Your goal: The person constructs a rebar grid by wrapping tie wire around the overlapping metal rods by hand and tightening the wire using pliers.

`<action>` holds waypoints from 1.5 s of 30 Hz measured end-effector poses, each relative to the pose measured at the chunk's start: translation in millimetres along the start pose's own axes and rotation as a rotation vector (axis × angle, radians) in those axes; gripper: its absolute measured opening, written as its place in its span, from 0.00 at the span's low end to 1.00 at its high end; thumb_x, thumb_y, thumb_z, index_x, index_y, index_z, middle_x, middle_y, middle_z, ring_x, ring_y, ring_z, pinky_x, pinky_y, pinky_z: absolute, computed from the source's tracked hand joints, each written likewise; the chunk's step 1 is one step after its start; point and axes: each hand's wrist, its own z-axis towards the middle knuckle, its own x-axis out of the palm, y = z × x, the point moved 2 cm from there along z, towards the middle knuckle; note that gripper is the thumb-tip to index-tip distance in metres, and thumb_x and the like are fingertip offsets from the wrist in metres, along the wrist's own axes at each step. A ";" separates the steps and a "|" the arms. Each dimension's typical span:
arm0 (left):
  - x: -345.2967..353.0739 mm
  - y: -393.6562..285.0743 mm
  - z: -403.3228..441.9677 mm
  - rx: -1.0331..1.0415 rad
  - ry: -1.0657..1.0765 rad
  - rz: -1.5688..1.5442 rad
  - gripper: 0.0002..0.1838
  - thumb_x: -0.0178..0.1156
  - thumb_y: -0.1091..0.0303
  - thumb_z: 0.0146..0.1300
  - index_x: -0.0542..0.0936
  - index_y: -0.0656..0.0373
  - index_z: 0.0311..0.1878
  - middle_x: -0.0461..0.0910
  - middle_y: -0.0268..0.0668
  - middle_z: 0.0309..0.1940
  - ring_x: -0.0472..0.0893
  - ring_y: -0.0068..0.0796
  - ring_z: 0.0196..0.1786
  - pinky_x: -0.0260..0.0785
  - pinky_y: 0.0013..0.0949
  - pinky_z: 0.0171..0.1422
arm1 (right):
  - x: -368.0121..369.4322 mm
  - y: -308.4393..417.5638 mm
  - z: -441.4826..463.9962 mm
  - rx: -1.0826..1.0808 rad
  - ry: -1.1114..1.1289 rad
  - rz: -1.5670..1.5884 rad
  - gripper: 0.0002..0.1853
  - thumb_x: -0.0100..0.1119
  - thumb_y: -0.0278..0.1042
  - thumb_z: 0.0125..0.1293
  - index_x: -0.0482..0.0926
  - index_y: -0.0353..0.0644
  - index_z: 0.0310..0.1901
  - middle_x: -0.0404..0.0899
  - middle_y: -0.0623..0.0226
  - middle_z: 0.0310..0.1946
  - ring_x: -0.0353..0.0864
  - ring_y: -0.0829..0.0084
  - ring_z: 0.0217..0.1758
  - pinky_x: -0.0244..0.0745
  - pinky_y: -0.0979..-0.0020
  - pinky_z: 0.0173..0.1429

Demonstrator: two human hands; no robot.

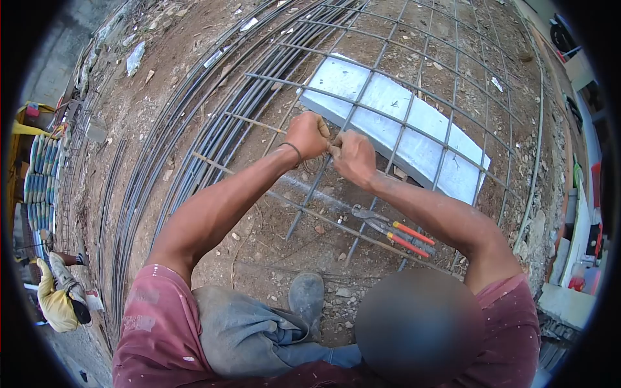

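My left hand (307,136) is closed in a fist, with a dark band on the wrist. Beside it, my right hand (355,157) has its fingers pinched together, nearly touching the left. Both are at a crossing of the steel rebar mesh (402,123); what the fingers grip is hidden. Thin dark loops, apparently wire (312,165), show just below the hands. A pair of nippers (394,231) with orange-red handles lies on the ground and bars near my right forearm. Under the mesh rests a long white-grey slab (369,97), propping it up.
A bundle of long curved rebars (223,110) lies on the dirt to the left. My boot (306,299) stands near the mesh's close edge. Another person (57,294) in yellow bends down at far left. Assorted items line the right edge.
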 end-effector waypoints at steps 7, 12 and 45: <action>6.5 35.6 35.0 -0.784 0.236 -0.895 0.04 0.61 0.83 0.64 0.80 0.69 0.41 0.82 0.41 0.27 0.79 0.27 0.23 0.73 0.28 0.22 | 7.3 -6.0 -11.9 -0.642 -0.266 -0.267 0.03 0.58 0.30 0.55 0.79 0.43 0.30 0.76 0.62 0.32 0.76 0.61 0.41 0.70 0.60 0.44; -1.2 17.0 53.2 -0.926 0.202 -1.385 0.11 0.55 0.82 0.70 0.72 0.76 0.53 0.80 0.55 0.44 0.86 0.41 0.38 0.90 0.32 0.47 | -2.6 -14.6 -0.3 -0.873 -0.128 -0.429 0.06 0.60 0.34 0.54 0.82 0.43 0.33 0.78 0.66 0.34 0.78 0.65 0.44 0.76 0.64 0.43; 95.7 111.4 -64.4 -0.551 -0.131 -0.924 0.16 0.65 0.76 0.68 0.79 0.67 0.57 0.86 0.39 0.39 0.84 0.24 0.36 0.77 0.27 0.40 | -12.1 7.3 12.4 -1.166 0.293 -0.867 0.10 0.51 0.36 0.72 0.79 0.39 0.43 0.83 0.57 0.39 0.88 0.62 0.42 0.83 0.61 0.43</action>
